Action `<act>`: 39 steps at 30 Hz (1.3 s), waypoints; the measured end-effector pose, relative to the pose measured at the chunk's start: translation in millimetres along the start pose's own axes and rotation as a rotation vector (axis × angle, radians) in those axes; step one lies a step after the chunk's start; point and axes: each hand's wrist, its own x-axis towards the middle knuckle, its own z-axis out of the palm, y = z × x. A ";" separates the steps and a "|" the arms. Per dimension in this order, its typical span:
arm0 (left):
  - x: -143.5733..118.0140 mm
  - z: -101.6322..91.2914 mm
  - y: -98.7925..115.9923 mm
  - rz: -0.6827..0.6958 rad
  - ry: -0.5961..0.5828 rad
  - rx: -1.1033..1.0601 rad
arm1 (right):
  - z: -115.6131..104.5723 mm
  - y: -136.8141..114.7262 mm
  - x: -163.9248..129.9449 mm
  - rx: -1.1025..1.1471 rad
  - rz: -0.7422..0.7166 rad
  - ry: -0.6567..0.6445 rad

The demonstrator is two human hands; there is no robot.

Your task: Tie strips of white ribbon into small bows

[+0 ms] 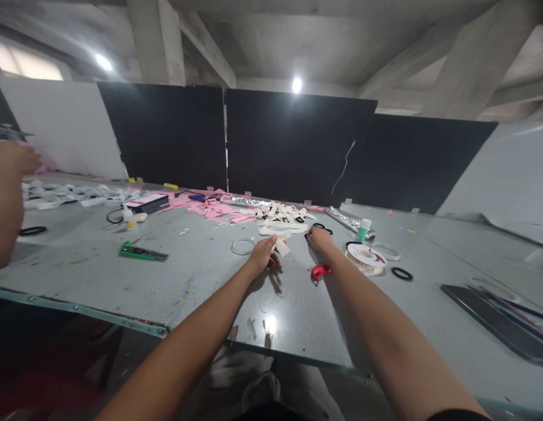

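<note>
Near the centre of the frame the left hand (263,252) rests on the grey worktop (201,280), its fingers closed around the end of a white strip (281,247) that lies just beside the pile of white strips (284,217). The right hand (319,237) is a little to the right, its fingers curled down at the edge of this pile; whether they hold anything I cannot tell. A red tool (319,271) lies close under the right forearm, so I think the arm could push it away. The tape reel (365,255) and the black ring (402,273) are near this arm too and may be knocked. The loose strips could also tangle when one is pulled.
</note>
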 end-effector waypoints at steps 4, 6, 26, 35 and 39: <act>0.9 -1.1 -1.4 0.044 -0.028 0.034 | -17.6 -10.8 -9.9 0.102 -0.006 0.079; 1.7 -1.4 -2.5 0.073 -0.023 0.064 | -28.4 -19.7 -21.7 0.233 -0.011 0.113; -2.6 -1.0 -3.0 0.192 -0.090 0.287 | -18.9 -67.7 -119.2 0.643 -0.154 0.209; 0.2 -3.7 -2.5 0.138 -0.091 0.157 | -10.6 -66.8 -118.4 0.614 -0.259 0.159; -3.9 -2.7 2.7 0.094 -0.037 0.096 | -10.5 -68.5 -118.6 0.674 -0.278 0.152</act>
